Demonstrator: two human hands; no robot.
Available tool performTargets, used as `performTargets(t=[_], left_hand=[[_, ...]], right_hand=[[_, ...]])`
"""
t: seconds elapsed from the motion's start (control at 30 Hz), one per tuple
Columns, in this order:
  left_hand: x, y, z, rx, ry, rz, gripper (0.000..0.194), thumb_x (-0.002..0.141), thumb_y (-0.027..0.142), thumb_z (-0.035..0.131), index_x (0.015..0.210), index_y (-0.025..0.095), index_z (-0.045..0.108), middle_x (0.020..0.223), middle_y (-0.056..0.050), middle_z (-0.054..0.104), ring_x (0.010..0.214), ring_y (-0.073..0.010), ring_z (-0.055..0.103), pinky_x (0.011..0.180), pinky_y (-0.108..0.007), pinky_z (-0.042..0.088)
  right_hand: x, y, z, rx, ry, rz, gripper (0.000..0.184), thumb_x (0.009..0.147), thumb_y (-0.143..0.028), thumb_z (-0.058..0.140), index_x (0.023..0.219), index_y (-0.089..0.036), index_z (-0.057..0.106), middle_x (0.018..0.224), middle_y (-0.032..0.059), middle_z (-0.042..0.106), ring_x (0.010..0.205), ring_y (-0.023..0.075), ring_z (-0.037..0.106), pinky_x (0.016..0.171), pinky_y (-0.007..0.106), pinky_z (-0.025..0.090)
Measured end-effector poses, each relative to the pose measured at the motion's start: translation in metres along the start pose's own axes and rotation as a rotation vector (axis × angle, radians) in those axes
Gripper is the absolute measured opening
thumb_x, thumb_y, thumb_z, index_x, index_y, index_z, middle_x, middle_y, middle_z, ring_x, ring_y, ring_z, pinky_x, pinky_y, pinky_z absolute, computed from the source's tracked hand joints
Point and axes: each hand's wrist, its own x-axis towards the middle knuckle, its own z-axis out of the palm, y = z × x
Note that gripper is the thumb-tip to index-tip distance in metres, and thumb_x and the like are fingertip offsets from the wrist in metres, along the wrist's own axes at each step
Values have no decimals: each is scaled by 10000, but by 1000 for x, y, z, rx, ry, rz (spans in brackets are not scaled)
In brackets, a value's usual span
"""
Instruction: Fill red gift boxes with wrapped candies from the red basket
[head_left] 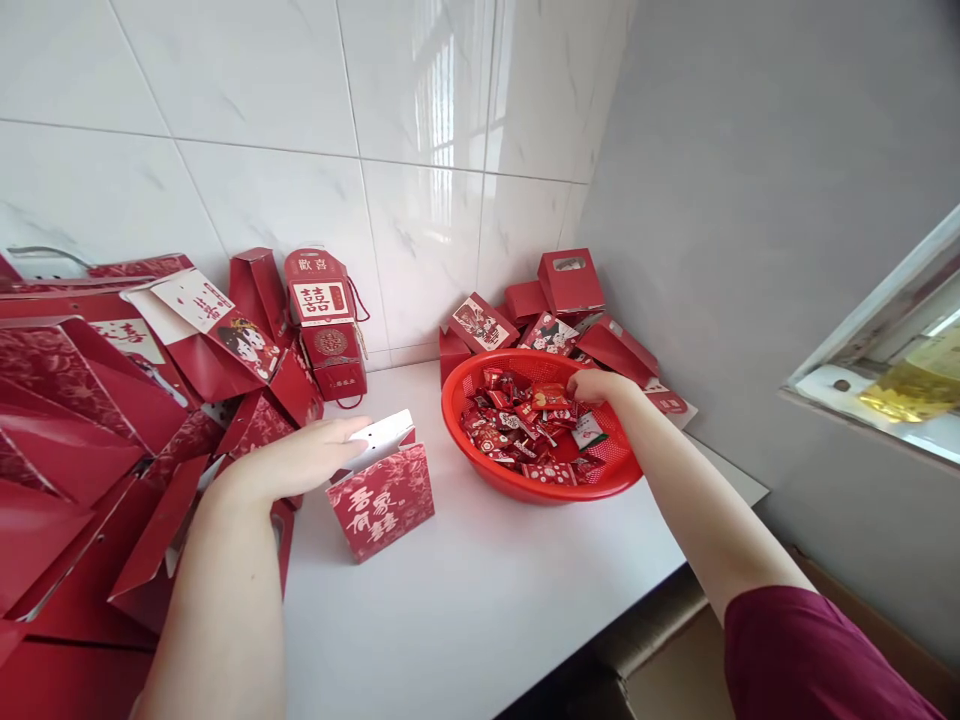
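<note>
A red gift box (390, 500) with white Chinese characters stands upright on the white table, its top unfolded and a white inner flap raised. My left hand (322, 455) is closed on the box's upper left edge, with the thumb side by the flap. To the right sits a red plastic basket (517, 488) holding several wrapped candies (517, 420), mostly red, and a white-and-green packet (589, 430). My right hand (596, 385) reaches over the basket's right rim. Its fingers are curled down beside a red candy packet (551, 396); the fingertips are partly hidden.
Many red gift boxes (67, 400) pile up on the left. A stack of decorated boxes (330, 335) stands near the tiled wall (270, 210). More boxes (570, 285) lie behind the basket. A cardboard carton (675, 650) is below the table's right edge, and a framed opening (885, 370) is at right.
</note>
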Motion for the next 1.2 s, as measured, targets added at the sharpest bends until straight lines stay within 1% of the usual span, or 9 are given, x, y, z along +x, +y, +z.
performTargets(t=[0.23,0.33,0.5,0.67,0.77,0.83,1.0,1.1,1.2], left_hand=[[-2,10,3,51,-6,0,596,863,499,444,1446,388,386,1419,-11,511,1135,-281,574,784,-289,467],[-3,9,3,70,-1,-20,604,861,510,432,1448,382,379,1457,-8,468,1111,-286,584,726,-286,474],[6,2,3,117,25,126,561,861,486,423,1393,316,475,1361,-31,562,1083,-278,600,805,-296,468],[11,6,9,206,78,166,496,879,467,390,1292,254,565,1295,-61,602,1088,-291,591,826,-314,465],[10,14,13,212,13,225,457,916,442,341,1304,292,530,1272,-40,603,1071,-256,588,857,-318,451],[9,20,16,216,-6,234,447,931,426,319,1316,300,508,1243,-46,604,1042,-248,589,847,-325,447],[7,27,17,257,-9,254,450,945,410,283,1321,286,497,1141,-62,620,964,-247,594,791,-324,442],[6,27,17,262,-12,263,452,935,422,297,1306,271,508,1140,-61,621,946,-237,591,779,-307,441],[6,26,16,263,-11,262,452,927,433,305,1278,255,526,1108,-61,631,918,-230,592,761,-296,441]], right_hand=[[13,-2,17,148,69,-198,444,934,-312,499,1365,-207,514,1438,86,478,1288,244,476,1073,345,372],[11,1,20,209,73,-267,605,865,-437,593,1408,-203,462,1437,95,477,1277,271,484,1062,339,385],[15,-2,28,256,62,-314,945,615,-466,812,1418,-159,421,1349,122,549,1164,284,565,965,326,468],[20,-4,32,268,159,-313,612,691,-267,743,1272,-181,569,1210,97,638,1091,265,602,939,319,462],[19,-1,32,314,178,-310,472,752,-186,657,1219,-175,587,944,55,713,845,200,668,789,279,502],[18,-2,31,357,195,-316,403,805,-202,608,1204,-166,568,881,44,719,753,168,664,716,255,501],[12,-18,26,394,282,-366,365,972,-419,362,1098,-147,570,1022,96,696,866,180,645,755,270,485],[6,-29,24,334,235,-445,344,934,-439,435,988,-159,627,1016,85,689,923,217,629,815,299,465],[0,-36,27,256,141,-518,363,746,-260,665,1101,-188,637,1111,73,670,975,238,620,854,293,451]])
